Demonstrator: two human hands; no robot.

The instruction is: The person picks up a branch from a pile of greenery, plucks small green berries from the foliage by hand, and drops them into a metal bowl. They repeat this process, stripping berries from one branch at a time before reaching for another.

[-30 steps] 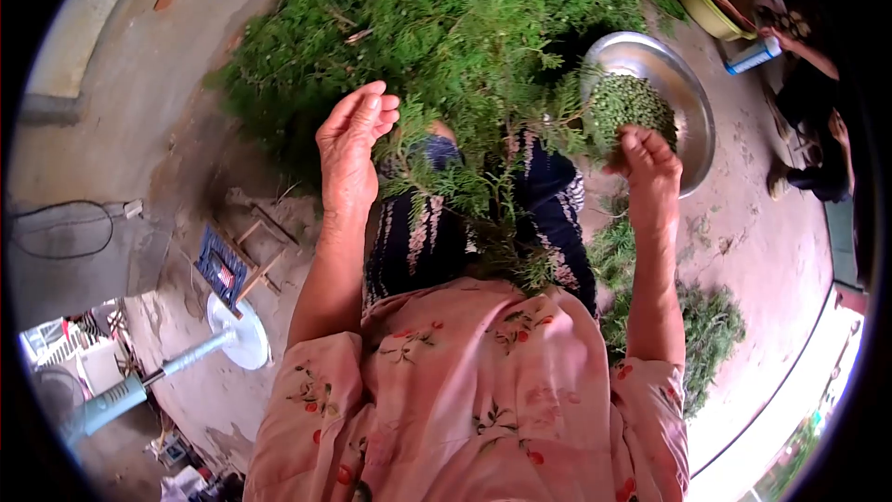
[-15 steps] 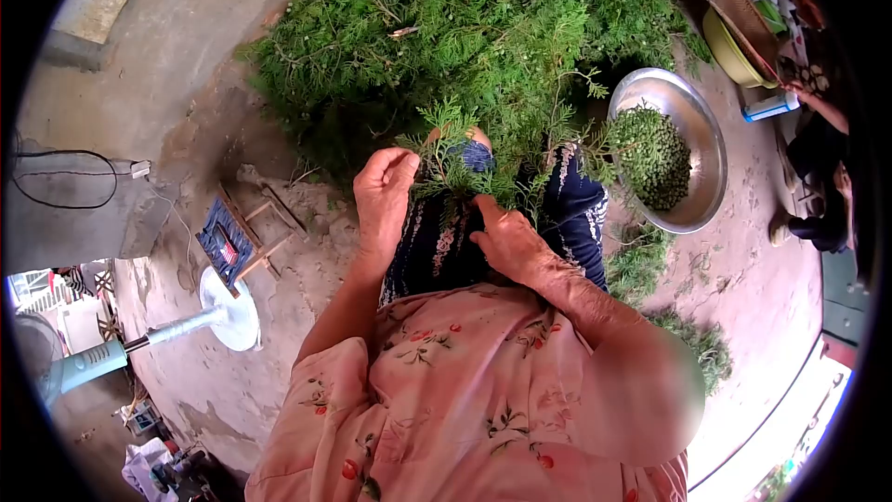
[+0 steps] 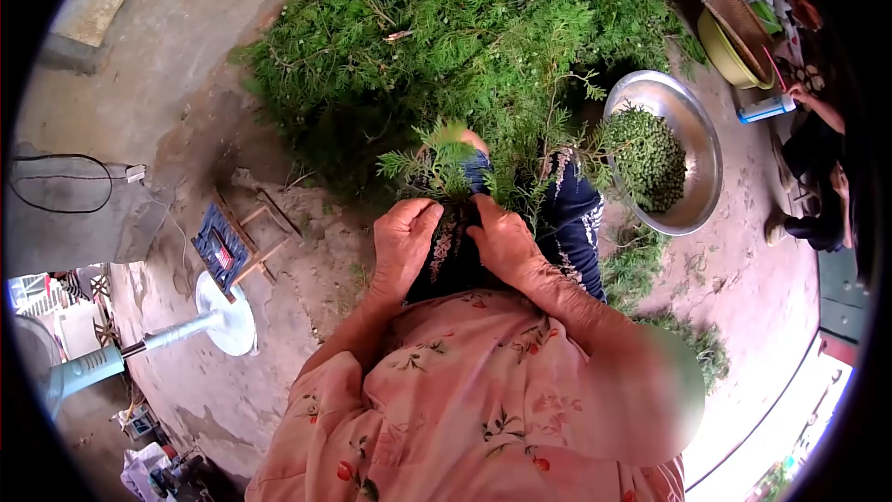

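Observation:
A green evergreen sprig (image 3: 444,165), with flat scaly leaves, hangs over my lap just beyond both hands. My right hand (image 3: 506,240) is closed at the sprig's near end, its thumb and fingers around the stem. To its left, my left hand (image 3: 405,240) is closed in a pinch beside the sprig's lower leaves; whatever its fingertips hold is hidden. Right of my knees, a metal basin (image 3: 708,149) contains many small green cones (image 3: 658,167). Another leafy branch (image 3: 544,167) lies across my knees.
A large pile of cut branches (image 3: 465,28) lies ahead. A small stool (image 3: 223,246) and a standing fan (image 3: 223,316) are at left. At right, another person's hand (image 3: 804,93) is near a yellow tub (image 3: 729,51). Loose greenery (image 3: 636,270) lies below the basin.
My left hand has moved down and right, closer to my right hand. The sprig has shifted and its tip is blurred by motion. My right hand has moved slightly.

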